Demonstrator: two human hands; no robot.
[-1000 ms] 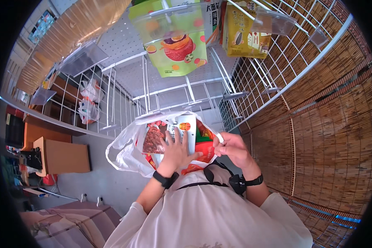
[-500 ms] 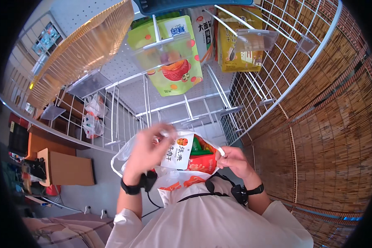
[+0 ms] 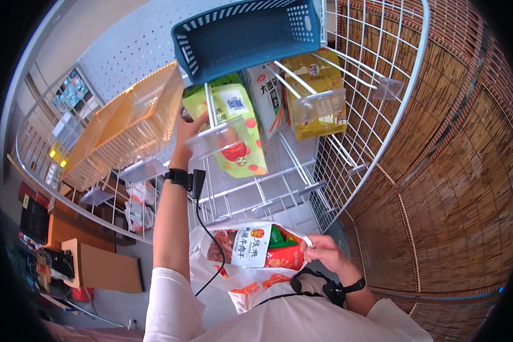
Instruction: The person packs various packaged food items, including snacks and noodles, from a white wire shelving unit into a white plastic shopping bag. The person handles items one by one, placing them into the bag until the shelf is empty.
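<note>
Pinching the rim of the white plastic bag [image 3: 202,265], right hand [image 3: 328,253] has fingertips closed on its right edge. Bag hangs open just left of that hand, against the person's front. Inside: a white-and-brown meat pack [image 3: 248,248], a red pack [image 3: 285,257] to its right, a green pack [image 3: 279,238] above the red one. Black band [image 3: 356,286] on that wrist.

Left hand [image 3: 184,132] is up high, at the left edge of the green fruit pouch [image 3: 253,145], fingers partly behind it. Can't tell from here if it's gripping. Pouch hangs on a hook, clear label holder [image 3: 216,139] in front. Thin black cable [image 3: 211,279] runs down from that wrist, crossing in front of the bag.

Further out from left hand: amber basket [image 3: 125,131] just left, blue basket [image 3: 239,45] above right, silver pouch [image 3: 265,91] and yellow packs [image 3: 328,80] to the right. Bamboo blind [image 3: 439,228] lies well right of right hand.
</note>
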